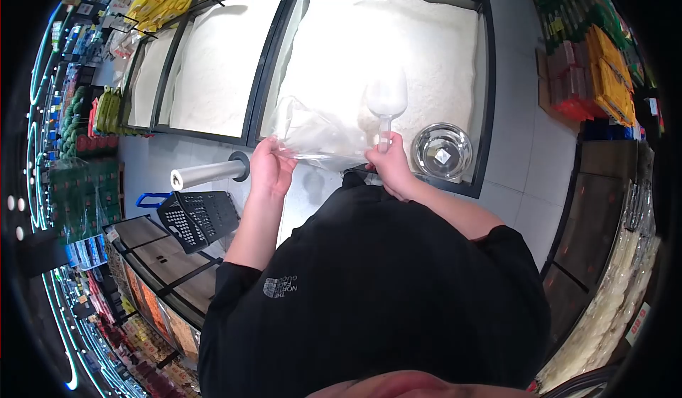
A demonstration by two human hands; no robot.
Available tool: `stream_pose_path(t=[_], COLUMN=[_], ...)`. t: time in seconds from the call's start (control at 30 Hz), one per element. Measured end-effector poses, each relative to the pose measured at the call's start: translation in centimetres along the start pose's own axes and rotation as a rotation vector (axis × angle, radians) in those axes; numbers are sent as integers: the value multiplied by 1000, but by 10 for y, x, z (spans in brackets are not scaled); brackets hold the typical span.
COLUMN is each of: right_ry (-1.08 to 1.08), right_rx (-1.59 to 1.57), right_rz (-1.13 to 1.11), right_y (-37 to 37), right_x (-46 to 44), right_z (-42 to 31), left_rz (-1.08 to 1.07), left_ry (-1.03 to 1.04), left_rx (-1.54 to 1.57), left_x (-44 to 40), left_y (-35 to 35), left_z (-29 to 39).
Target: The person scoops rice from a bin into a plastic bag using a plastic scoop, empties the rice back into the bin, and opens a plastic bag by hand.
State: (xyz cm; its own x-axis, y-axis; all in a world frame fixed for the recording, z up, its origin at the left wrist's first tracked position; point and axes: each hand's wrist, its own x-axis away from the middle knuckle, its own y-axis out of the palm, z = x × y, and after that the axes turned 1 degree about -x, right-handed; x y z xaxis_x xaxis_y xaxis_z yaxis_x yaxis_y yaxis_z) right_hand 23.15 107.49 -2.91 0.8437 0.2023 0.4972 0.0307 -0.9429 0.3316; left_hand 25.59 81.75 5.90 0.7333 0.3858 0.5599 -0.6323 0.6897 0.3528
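Observation:
My left hand [268, 167] pinches one edge of a clear plastic bag [320, 133], thumb and fingers closed on it. On the other side, my right hand [389, 163] is wrapped round the handle of a clear scoop [387, 99], and its fingers also seem to grip the bag's edge. The bag stretches between both hands over the near rim of a black-framed bin [483, 114]. White grainy or powdery stuff [334, 50] fills that bin. The scoop's bowl points away from me above it; whether it holds anything is unclear. Right of my right hand sits a clear round bowl [442, 151] with a small white label.
More bins [224, 64] of white stuff adjoin on the left. A roll of plastic bags [206, 175] juts out left of my left hand. Below it is a black shopping basket [199, 217] with a blue handle. Packed shelves [611, 78] line the right side.

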Motion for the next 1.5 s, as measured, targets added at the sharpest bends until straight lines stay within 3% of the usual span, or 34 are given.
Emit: stream_pose_path(t=[0.1,0.17,0.23,0.3,0.43,0.53,0.67,0.83,0.93,1.07,1.2,1.3,1.4,1.5], right_ry=[65,197,315,301,227,123,85,101,139,249,236,243,88,372], right_rx=[164,151,108,89,244,370,382,571,561,375,708,943,1540,1674], right_rz=[34,9,-26,25,104,52,-5,-14,-201,-194,-60,4,17,44], right_y=[-11,-22,-22,-27,-30,-19,-13,-31,-56,-118,-150,-176,-183,-144], right_x=[-5,-7,-5,-11,-14,-12,-32,-45,-32,-31,-21,-33,-44,-54], right_z=[10,9,7,13,5,-1,8,14,-3,-4,-23,-20,-7,-20], left_rz=[35,-12,92,175,86,57,165,196,242,133,46,13,37,-68], left_ry=[84,118,149,192,264,205,354,130,75,-12,-30,116,375,620], left_rx=[-16,-81,-150,-166,-251,-443,-478,-134,-30,16,-2,-88,-231,-460], left_x=[3,-5,9,18,29,27,14,18,8,5,-12,-26,-26,-30], left_y=[8,-7,-3,5,-2,-7,-10,-19,-36,-38,-29,-25,-2,4], left_z=[-9,-21,-26,-25,-19,-25,-29,-9,-12,8,35,55,71,77])
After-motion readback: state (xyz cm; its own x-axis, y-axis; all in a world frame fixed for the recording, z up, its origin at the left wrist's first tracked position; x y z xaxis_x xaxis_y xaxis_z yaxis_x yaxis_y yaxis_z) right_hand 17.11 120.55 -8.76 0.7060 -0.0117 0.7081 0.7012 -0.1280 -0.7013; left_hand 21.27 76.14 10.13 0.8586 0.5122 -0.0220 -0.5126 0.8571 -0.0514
